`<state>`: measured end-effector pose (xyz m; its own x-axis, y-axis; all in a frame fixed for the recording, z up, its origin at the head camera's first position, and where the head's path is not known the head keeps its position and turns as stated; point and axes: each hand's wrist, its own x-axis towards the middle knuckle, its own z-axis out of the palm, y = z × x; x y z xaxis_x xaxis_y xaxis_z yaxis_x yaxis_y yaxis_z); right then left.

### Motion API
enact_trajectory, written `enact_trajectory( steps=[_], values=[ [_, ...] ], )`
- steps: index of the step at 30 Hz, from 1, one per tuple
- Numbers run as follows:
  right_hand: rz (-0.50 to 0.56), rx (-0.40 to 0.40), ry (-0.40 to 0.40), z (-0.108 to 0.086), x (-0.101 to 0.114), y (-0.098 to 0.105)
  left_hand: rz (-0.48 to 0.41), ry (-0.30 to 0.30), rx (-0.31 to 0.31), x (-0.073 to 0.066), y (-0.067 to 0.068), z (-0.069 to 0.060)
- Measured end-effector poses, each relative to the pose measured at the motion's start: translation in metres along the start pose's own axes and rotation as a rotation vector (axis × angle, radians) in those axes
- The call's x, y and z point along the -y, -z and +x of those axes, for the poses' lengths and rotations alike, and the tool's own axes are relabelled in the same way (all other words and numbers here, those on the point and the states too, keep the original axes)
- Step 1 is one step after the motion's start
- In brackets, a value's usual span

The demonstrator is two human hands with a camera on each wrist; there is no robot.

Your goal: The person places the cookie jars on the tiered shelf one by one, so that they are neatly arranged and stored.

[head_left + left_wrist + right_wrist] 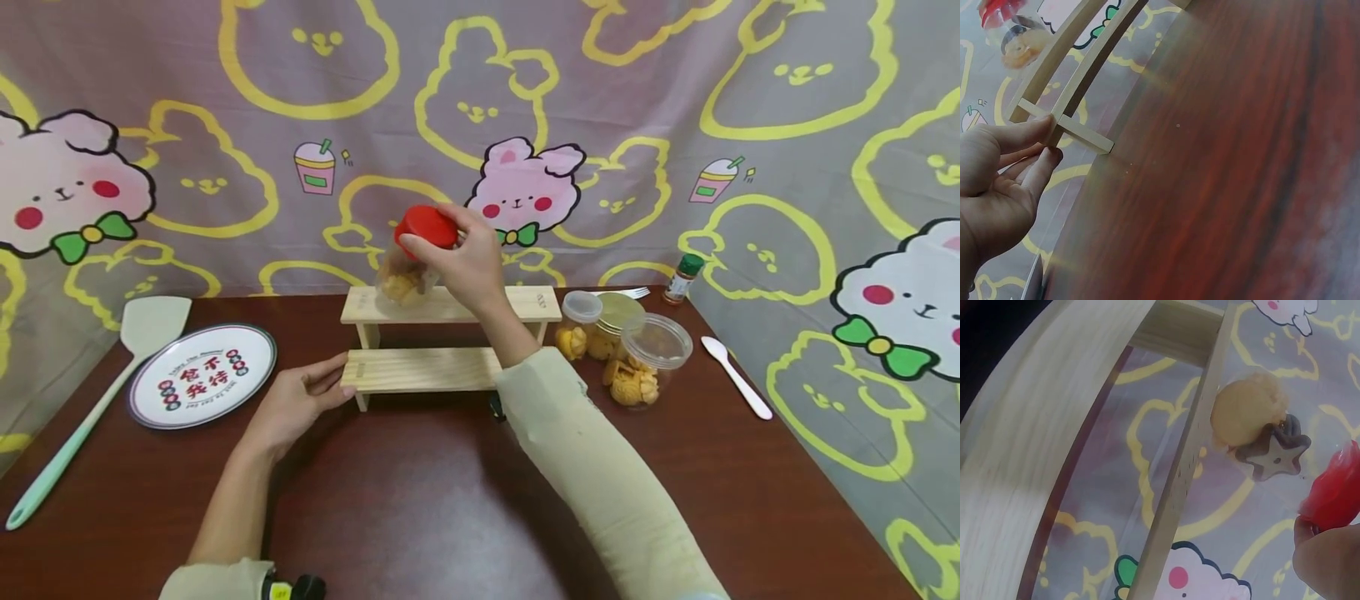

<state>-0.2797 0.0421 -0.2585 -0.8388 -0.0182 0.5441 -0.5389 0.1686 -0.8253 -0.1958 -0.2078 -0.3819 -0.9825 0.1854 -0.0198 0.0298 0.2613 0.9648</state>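
Observation:
My right hand point(474, 265) grips a clear jar point(400, 282) by its red lid point(429, 227). The jar is tilted and holds cookies. It is at the left part of the upper step of a two-step wooden rack point(427, 369); whether it touches the step I cannot tell. In the right wrist view, a star-shaped cookie point(1277, 456) and a round cookie point(1241, 415) show through the plastic beside the red lid point(1338, 487). At the rack's left end, my left hand point(288, 408) pinches the lower step between thumb and fingers, seen closely in the left wrist view.
Right of the rack stand several jars point(633, 379) of snacks, a fork point(637, 292), a green-capped spice bottle point(681, 282) and a white spoon point(737, 379). A printed plate point(161, 392) and a long-handled spatula point(82, 429) lie at the left. A patterned cloth point(225, 158) hangs behind.

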Motion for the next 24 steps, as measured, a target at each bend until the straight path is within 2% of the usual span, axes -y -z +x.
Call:
enact_trajectory(
  steps=[7,24],
  values=[
    [-0.054,0.004,-0.021,0.004,0.001,-0.005,-0.005,-0.005,0.008,0.000,-0.001,0.001],
    [-0.143,0.137,-0.039,0.017,0.005,-0.029,0.008,-0.009,0.006,-0.004,0.001,0.000]
  ],
)
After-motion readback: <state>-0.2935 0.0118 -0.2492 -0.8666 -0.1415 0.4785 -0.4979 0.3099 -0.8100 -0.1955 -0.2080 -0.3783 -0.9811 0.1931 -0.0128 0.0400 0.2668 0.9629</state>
